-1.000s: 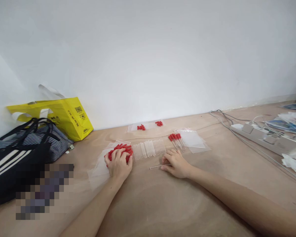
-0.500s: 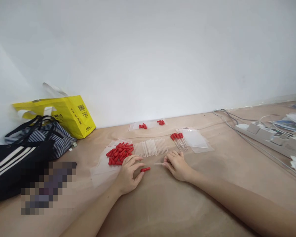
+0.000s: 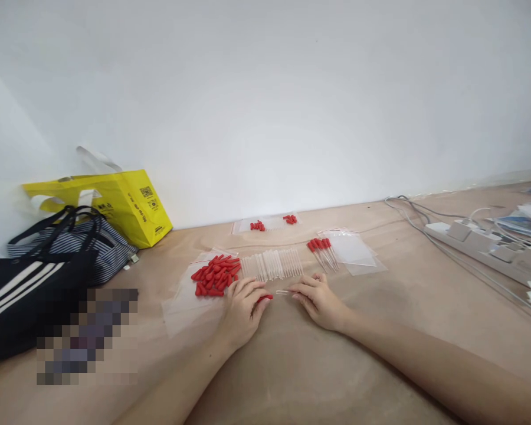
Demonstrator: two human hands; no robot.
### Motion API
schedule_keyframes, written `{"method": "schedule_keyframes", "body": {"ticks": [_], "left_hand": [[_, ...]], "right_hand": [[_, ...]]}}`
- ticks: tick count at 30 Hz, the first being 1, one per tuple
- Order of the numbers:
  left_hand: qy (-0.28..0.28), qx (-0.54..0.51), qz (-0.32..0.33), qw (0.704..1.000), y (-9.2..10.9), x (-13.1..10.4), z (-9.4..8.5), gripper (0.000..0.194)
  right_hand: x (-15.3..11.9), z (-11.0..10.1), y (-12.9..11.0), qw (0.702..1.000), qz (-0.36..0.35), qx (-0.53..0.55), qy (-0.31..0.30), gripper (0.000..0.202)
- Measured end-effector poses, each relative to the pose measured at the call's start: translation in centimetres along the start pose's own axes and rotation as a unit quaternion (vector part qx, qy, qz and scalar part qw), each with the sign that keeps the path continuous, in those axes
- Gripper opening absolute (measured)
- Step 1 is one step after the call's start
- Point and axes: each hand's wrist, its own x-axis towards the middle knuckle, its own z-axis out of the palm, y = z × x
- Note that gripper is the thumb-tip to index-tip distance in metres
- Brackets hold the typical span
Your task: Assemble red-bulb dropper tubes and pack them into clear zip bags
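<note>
Pinched between the thumb and fingers of my left hand [image 3: 243, 310] is a red rubber dropper bulb [image 3: 265, 298], its narrow end pointing right. Facing it, my right hand [image 3: 321, 304] is closed on a thin clear glass tube [image 3: 282, 292], which points left toward the bulb with a small gap between them. Beside my left hand lies a pile of red rubber bulbs [image 3: 216, 274] on a clear plastic bag. A row of clear glass tubes [image 3: 272, 264] lies just beyond both hands. Several droppers with red bulbs on glass tubes [image 3: 323, 251] lie beyond my right hand.
Flat plastic bags [image 3: 356, 254] lie at the right, and a bag with more red bulbs [image 3: 257, 225] lies by the wall. A power strip [image 3: 478, 239] with cables stands far right. At left are a yellow bag [image 3: 137, 206] and a black striped bag [image 3: 35, 295].
My left hand has moved right and closed on the red bulb that was lying on the table. My right hand stays nearly in place with the glass tube.
</note>
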Motion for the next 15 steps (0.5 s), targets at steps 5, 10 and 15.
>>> {"method": "schedule_keyframes", "body": {"ticks": [5, 10, 15], "left_hand": [[-0.008, -0.024, -0.029, 0.999, 0.4, 0.1, -0.1, 0.015], [-0.001, -0.047, -0.035, 0.998, 0.7, 0.0, 0.0, 0.014], [0.001, -0.079, -0.045, 0.996, 1.3, 0.0, 0.1, 0.014]], "right_hand": [[-0.1, 0.3, -0.5, 1.000, -0.003, 0.008, 0.006, 0.023], [-0.1, 0.4, -0.6, 1.000, -0.013, 0.012, 0.010, 0.024], [-0.2, 0.3, -0.6, 0.999, -0.036, 0.017, 0.026, 0.024]]}}
